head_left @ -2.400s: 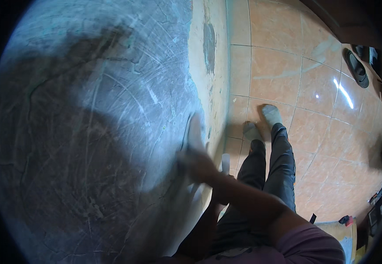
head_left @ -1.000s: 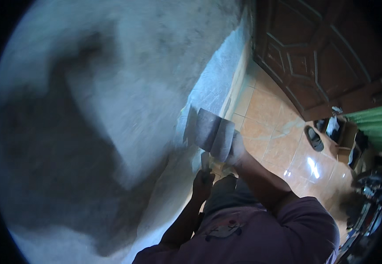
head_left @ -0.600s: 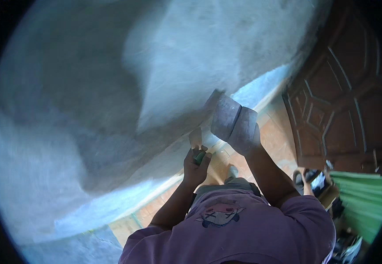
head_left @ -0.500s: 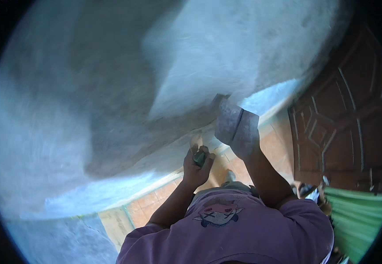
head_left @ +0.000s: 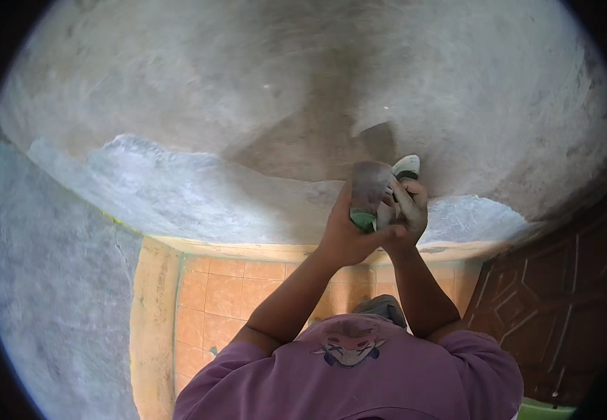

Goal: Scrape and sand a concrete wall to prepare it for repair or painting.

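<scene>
My hands are brought together in front of the wall (head_left: pixel 296 91). A grey-brown sheet, seemingly sandpaper (head_left: pixel 371 180), stands upright between them, and my left hand (head_left: pixel 342 234) is closed round its lower part. A small green piece (head_left: pixel 363 220) shows just under the sheet, by my left thumb. My right hand (head_left: pixel 410 213) presses against the sheet's right side with bent fingers. From the top of those fingers sticks a pale, rounded piece (head_left: pixel 407 164) with a black band; its kind cannot be made out. The fingers partly hide how these things meet.
The wall is patchy grey, with paler bluish areas low down. Orange floor tiles (head_left: pixel 223 294) lie below, bordered by a yellowish strip (head_left: pixel 155 315). A brown panelled door (head_left: pixel 548 301) is at the right, with something green (head_left: pixel 545 411) beneath it. A bluish wall (head_left: pixel 58 280) rises at the left.
My hands were apart and have come together. The sheet has moved from my right hand to between both hands. The view has turned, bringing more floor tiles into sight.
</scene>
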`<state>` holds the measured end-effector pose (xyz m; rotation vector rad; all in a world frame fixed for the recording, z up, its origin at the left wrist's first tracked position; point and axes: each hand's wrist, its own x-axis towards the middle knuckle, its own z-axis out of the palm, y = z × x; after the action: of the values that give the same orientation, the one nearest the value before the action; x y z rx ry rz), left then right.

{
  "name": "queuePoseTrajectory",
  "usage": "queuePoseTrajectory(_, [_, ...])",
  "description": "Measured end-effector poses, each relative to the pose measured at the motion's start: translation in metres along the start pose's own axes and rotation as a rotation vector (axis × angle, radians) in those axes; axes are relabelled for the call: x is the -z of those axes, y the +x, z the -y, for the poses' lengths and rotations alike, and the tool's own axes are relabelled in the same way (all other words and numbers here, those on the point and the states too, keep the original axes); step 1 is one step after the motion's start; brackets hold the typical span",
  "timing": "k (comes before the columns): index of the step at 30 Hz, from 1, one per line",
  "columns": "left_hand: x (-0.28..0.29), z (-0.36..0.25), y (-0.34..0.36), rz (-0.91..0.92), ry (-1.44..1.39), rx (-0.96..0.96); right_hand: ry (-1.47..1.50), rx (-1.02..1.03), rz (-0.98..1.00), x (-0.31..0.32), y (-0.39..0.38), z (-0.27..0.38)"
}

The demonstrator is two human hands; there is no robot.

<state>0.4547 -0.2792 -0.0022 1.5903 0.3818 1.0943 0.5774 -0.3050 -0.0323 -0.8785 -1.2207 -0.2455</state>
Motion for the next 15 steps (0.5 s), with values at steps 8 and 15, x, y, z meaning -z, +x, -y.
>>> queuePoseTrajectory(8, [0.040, -0.035, 0.000, -0.176, 0.029, 0.043, -0.246, 0.205, 0.200, -0.018, 0.038, 0.030])
queuePoseTrajectory(15, [0.033, -0.059, 0.062, -0.381, 0.108, 0.014, -0.405, 0.472, 0.534, -0.023, 0.126, 0.015])
